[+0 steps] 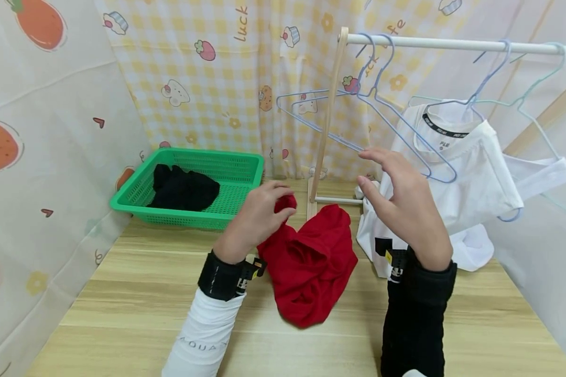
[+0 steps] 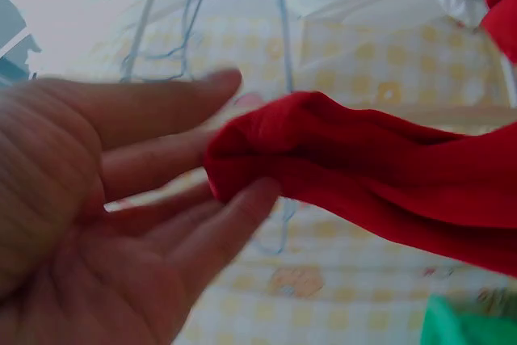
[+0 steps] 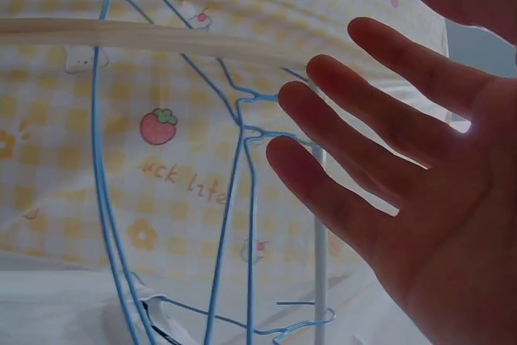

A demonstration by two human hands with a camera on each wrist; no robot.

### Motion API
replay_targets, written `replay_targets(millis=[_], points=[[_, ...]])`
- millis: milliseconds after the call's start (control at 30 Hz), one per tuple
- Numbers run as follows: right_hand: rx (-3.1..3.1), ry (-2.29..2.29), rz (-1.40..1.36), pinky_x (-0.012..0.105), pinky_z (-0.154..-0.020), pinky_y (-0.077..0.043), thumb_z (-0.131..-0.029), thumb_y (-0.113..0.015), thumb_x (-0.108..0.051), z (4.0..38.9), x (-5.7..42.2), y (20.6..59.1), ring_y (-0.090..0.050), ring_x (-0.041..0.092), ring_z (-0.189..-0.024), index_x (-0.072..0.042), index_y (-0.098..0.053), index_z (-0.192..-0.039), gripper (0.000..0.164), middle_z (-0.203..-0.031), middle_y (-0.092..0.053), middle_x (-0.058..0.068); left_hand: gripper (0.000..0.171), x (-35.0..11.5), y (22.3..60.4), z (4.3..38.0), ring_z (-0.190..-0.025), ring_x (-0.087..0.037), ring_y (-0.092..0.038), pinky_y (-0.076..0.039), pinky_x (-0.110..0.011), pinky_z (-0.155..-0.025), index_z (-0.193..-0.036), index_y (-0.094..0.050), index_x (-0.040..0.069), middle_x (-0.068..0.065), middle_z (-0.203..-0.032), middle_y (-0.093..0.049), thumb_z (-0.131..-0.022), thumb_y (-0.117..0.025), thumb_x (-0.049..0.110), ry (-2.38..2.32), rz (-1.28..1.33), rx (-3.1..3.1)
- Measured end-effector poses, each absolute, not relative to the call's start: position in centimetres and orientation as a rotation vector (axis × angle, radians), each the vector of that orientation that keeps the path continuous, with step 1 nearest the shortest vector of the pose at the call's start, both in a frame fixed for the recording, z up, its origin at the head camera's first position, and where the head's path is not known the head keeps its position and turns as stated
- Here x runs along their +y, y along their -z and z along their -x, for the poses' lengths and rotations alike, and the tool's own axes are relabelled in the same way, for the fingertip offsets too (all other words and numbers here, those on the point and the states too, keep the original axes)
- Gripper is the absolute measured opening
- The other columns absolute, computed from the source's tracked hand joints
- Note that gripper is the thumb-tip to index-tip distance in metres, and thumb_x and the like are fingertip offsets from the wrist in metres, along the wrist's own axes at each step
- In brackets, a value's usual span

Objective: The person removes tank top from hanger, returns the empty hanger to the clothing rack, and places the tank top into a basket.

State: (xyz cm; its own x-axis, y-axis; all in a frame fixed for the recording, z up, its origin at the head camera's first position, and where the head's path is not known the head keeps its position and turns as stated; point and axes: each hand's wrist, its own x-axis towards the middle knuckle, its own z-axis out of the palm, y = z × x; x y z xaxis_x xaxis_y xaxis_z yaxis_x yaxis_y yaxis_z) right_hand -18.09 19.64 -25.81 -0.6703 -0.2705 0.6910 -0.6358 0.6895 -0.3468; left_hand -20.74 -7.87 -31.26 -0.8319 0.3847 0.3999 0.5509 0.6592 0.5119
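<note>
A red cloth garment (image 1: pixel 313 277) lies crumpled on the wooden table, with one narrow end lifted. My left hand (image 1: pixel 259 217) holds that raised end; in the left wrist view the red fabric (image 2: pixel 388 167) runs between the fingers and stretches away to the right. My right hand (image 1: pixel 407 207) is in the air with fingers spread and nothing in it. Near its fingertips, two blue wire hangers (image 3: pixel 96 119) hang bare from the rack's rail (image 1: pixel 429 44).
At the back left sits a green plastic basket (image 1: pixel 170 215) with black cloth (image 1: pixel 184 189) inside. White shirts (image 1: pixel 457 180) hang on the rack's right side, behind my right hand, their lower parts reaching the table. The rack's wooden post (image 1: pixel 327 125) stands behind the red garment.
</note>
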Motion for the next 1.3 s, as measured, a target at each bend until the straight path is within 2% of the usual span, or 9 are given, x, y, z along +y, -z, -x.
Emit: replay_targets(millis=[133, 267, 400, 533, 600, 733, 867, 1067, 1300], points=[[-2.326, -0.769, -0.676, 0.048, -0.101, -0.049, -0.105, -0.069, -0.012, 18.2, 20.0, 26.1, -0.061, 0.032, -0.126, -0.005, -0.064, -0.147, 0.042, -0.149, -0.064, 0.016, 0.045, -6.0, 32.1, 21.0, -0.136, -0.034, -0.063, -0.056, -0.042, -0.111, -0.137, -0.071, -0.002, -0.017, -0.146, -0.064, -0.097, -0.083, 0.014, 0.959, 0.962, -2.590], [-2.345, -0.770, -0.660, 0.050, -0.099, -0.050, -0.106, -0.068, -0.012, 18.0, 20.4, 26.1, -0.062, 0.035, -0.118, -0.005, -0.063, -0.148, 0.043, -0.150, -0.064, 0.017, 0.051, -3.6, 33.2, 21.0, -0.140, -0.033, -0.061, -0.053, -0.039, -0.115, -0.142, -0.067, -0.004, -0.018, -0.154, -0.059, -0.097, -0.083, 0.014, 1.003, 1.168, -2.597], [-2.357, -0.773, -0.639, 0.052, -0.100, -0.050, -0.107, -0.066, -0.012, 17.9, 20.8, 26.1, -0.063, 0.037, -0.119, -0.004, -0.062, -0.148, 0.042, -0.149, -0.064, 0.017, 0.062, -1.4, 35.0, 21.3, -0.146, -0.030, -0.055, -0.053, -0.035, -0.116, -0.149, -0.061, -0.003, -0.016, -0.162, -0.051, -0.097, -0.083, 0.021, 0.917, 1.295, -2.732], [-2.359, -0.771, -0.635, 0.053, -0.101, -0.050, -0.108, -0.066, -0.013, 17.9, 21.0, 26.2, -0.063, 0.037, -0.122, -0.005, -0.062, -0.149, 0.042, -0.149, -0.065, 0.016, 0.078, -0.1, 37.3, 21.6, -0.152, -0.026, -0.046, -0.050, -0.032, -0.118, -0.159, -0.053, 0.007, -0.012, -0.168, -0.044, -0.093, -0.088, 0.031, 0.734, 1.318, -2.929], [-2.361, -0.772, -0.636, 0.053, -0.101, -0.050, -0.108, -0.066, -0.012, 17.9, 21.1, 26.3, -0.063, 0.037, -0.122, -0.005, -0.063, -0.148, 0.042, -0.148, -0.065, 0.016, 0.088, 0.2, 38.3, 21.7, -0.157, -0.027, -0.040, -0.046, -0.040, -0.123, -0.163, -0.049, 0.014, -0.011, -0.170, -0.041, -0.088, -0.091, 0.036, 0.626, 1.298, -3.019], [-2.365, -0.776, -0.638, 0.052, -0.101, -0.050, -0.107, -0.066, -0.012, 17.9, 21.2, 26.5, -0.064, 0.037, -0.120, -0.005, -0.063, -0.148, 0.041, -0.147, -0.065, 0.017, 0.106, 0.5, 39.9, 21.7, -0.165, -0.034, -0.026, -0.033, -0.063, -0.129, -0.168, -0.040, 0.027, -0.010, -0.175, -0.032, -0.079, -0.096, 0.043, 0.400, 1.238, -3.156], [-2.364, -0.777, -0.650, 0.051, -0.101, -0.050, -0.107, -0.066, -0.011, 18.0, 21.2, 26.4, -0.064, 0.036, -0.120, -0.004, -0.063, -0.147, 0.041, -0.147, -0.065, 0.016, 0.114, 0.9, 41.1, 21.8, -0.165, -0.040, -0.021, -0.032, -0.070, -0.126, -0.170, -0.035, 0.032, -0.010, -0.178, -0.025, -0.075, -0.098, 0.046, 0.204, 1.199, -3.231], [-2.364, -0.783, -0.652, 0.050, -0.100, -0.050, -0.108, -0.066, -0.011, 18.1, 21.2, 26.3, -0.064, 0.035, -0.119, -0.005, -0.064, -0.146, 0.039, -0.147, -0.066, 0.015, 0.099, 1.4, 41.9, 22.5, -0.155, -0.035, -0.039, -0.053, -0.057, -0.112, -0.164, -0.046, 0.033, -0.009, -0.170, -0.036, -0.079, -0.095, 0.042, 0.117, 1.134, -3.232], [-2.385, -0.803, -0.659, 0.051, -0.100, -0.050, -0.108, -0.064, -0.012, 18.2, 21.2, 26.2, -0.063, 0.037, -0.120, -0.005, -0.063, -0.148, 0.040, -0.148, -0.065, 0.016, 0.056, 1.4, 42.2, 23.4, -0.115, -0.028, -0.067, -0.062, -0.043, -0.090, -0.142, -0.069, 0.029, -0.006, -0.137, -0.062, -0.089, -0.087, 0.023, 0.069, 1.109, -3.055]])
